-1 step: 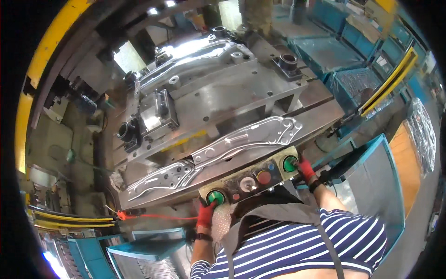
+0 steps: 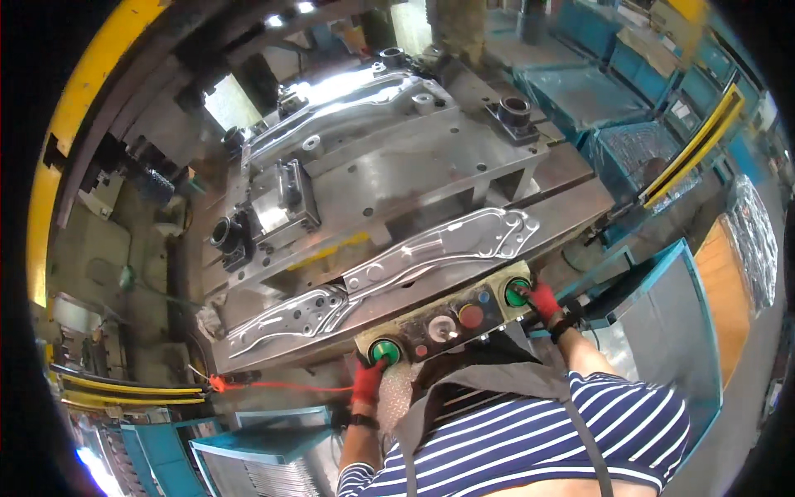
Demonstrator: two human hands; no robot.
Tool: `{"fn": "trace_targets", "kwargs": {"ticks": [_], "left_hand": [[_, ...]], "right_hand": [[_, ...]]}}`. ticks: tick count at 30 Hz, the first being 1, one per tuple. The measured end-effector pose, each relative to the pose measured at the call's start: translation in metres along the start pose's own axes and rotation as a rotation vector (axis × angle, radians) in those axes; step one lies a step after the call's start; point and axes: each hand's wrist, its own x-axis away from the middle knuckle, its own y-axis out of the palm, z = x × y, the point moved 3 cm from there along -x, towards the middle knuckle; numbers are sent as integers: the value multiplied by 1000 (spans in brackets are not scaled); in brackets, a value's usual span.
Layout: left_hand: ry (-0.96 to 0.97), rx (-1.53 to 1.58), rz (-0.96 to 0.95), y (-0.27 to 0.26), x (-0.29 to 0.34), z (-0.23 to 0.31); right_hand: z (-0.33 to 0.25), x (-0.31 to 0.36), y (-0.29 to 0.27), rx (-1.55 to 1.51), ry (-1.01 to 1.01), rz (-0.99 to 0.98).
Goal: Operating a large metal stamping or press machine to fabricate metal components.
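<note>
Both of my hands wear red gloves and rest at the ends of a control box with round buttons (image 2: 426, 330) in front of me. My left hand (image 2: 367, 378) has a digit stretched onto the left green button (image 2: 385, 352). At the other end, my right hand (image 2: 542, 301) reaches a dark-tipped digit onto the right green button (image 2: 517, 291). The other fingers of both hands are partly hidden. Beyond the box, two long shaped metal panels lie along the press bed's near edge: a right one (image 2: 460, 242) and a left one (image 2: 286, 320). Neither hand touches them.
A large steel die (image 2: 397, 174) with guide bushings (image 2: 513, 109) holds another shiny formed panel (image 2: 348, 108) at its far side. Yellow guards (image 2: 696, 149) stand on both sides. Teal carts (image 2: 662, 323) flank me, and an orange cord (image 2: 290, 386) runs at the left.
</note>
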Motion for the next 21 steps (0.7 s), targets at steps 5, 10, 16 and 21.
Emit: {"fn": "trace_targets", "kwargs": {"ticks": [5,10,16,21], "left_hand": [[-32,-95,162,-20,35,-1],[74,-155,268,-18,21,-24],[29,-199,278,-14,18,-22],[-44,-209,450,-5,23,-9]], "right_hand": [[-109,-11,-19,-175,177,-436],[-173,-13,-63,-19,98,-408],[-144,-23,-51,21,119,-402],[-169,-17,-62,56,119,-430]]}}
